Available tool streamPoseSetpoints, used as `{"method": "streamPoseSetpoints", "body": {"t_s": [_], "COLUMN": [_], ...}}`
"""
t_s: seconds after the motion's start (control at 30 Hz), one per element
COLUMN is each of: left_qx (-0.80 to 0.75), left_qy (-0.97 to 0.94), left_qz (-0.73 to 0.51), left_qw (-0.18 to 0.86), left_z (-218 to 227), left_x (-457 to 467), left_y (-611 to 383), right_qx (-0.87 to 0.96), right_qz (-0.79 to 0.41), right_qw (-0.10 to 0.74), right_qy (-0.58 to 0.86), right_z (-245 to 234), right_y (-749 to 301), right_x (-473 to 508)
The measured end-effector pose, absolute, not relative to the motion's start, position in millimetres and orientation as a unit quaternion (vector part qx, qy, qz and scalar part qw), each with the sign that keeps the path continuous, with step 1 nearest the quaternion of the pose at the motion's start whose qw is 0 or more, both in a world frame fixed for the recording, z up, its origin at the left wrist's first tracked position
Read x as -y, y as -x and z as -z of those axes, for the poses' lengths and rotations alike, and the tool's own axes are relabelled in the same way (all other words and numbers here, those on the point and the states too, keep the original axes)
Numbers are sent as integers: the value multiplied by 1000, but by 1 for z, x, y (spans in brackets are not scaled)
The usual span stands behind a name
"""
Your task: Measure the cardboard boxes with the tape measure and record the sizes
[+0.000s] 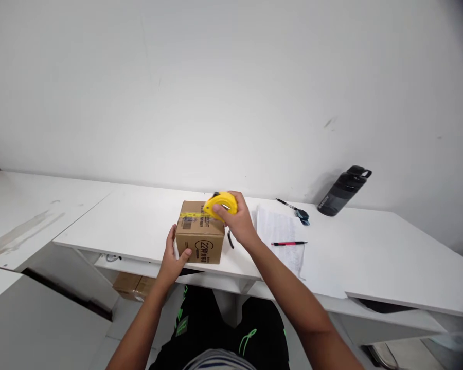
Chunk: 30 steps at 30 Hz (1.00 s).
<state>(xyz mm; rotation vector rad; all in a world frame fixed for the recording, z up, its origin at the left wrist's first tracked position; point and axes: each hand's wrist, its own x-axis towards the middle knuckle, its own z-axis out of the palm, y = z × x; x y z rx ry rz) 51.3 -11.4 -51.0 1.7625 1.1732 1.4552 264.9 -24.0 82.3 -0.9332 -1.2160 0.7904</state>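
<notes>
A small brown cardboard box (199, 239) stands near the front edge of the white table (139, 226). My left hand (173, 259) grips the box's lower left corner, thumb on the front face. My right hand (237, 221) is closed round a yellow tape measure (221, 203) held at the box's top right. Its yellow tape (191, 215) lies stretched leftward across the top of the box. A dark strap loop (230, 239) hangs down beside the box.
A sheet of paper (280, 236) with a red pen (288, 243) lies right of the box. Behind it lie a black pen (287, 204) and a small blue item (303, 216). A dark water bottle (343, 191) leans against the wall. More boxes (133, 285) sit under the table.
</notes>
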Motion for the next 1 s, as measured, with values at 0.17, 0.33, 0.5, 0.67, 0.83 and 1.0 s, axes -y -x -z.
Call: {"method": "streamPoseSetpoints", "body": {"t_s": [0.17,0.33,0.5,0.67,0.83,1.0], "left_qx": [-371,-380,-399,-423,-445,-451], "left_qy": [-607,-557,-546,-541,-524,-533], "left_qz": [-613,-608,-601,-589,-587,-585], "left_qw": [343,419,426,425,427,413], "left_z": [6,-4,-3,-1,2,-1], "left_x": [4,2,6,7,6,8], "left_y": [-75,-89,-89,-88,-89,-90], "right_qx": [708,783,801,800,794,775], "right_qz": [-265,-229,-220,-207,-214,-227], "right_qw": [498,387,336,335,322,333], "right_qy": [425,430,444,452,468,487], "right_z": [-112,-110,-103,-107,-112,-106], "right_y": [-237,-212,-209,-218,-242,-280], "right_x": [-11,-23,-23,-19,-10,1]}}
